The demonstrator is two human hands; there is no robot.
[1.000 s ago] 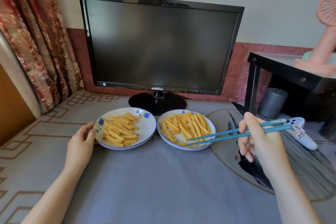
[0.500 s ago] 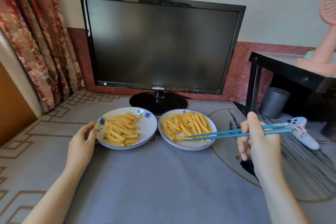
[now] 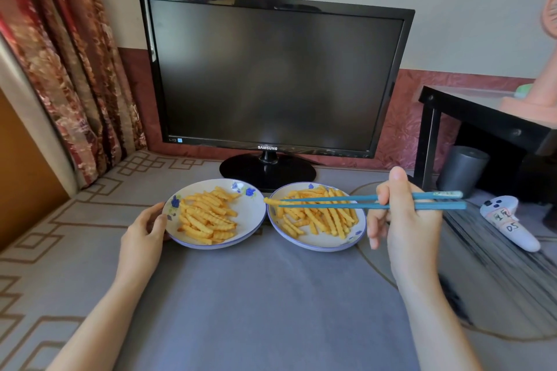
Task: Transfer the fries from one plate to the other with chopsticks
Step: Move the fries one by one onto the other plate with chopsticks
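Two white plates with blue flowers sit side by side on the grey cloth, each with a heap of crinkle-cut fries. My left hand (image 3: 144,230) grips the rim of the left plate (image 3: 252,214). My right hand (image 3: 404,220) holds a pair of teal chopsticks (image 3: 340,202) pointing left over the right plate (image 3: 325,242). One fry (image 3: 270,201) is pinched between the chopstick tips, lifted above the gap between the two plates.
A black monitor (image 3: 271,78) on a round stand rises just behind the plates. To the right lie a white controller (image 3: 509,221), a grey cylinder (image 3: 461,170) and a black side table (image 3: 488,117). A patterned curtain (image 3: 60,54) hangs at the left.
The chopsticks closed on one fry in the right plate, then lifted it up and leftward to the plate's left rim. My right hand rose with them. My left hand stayed on the left plate.
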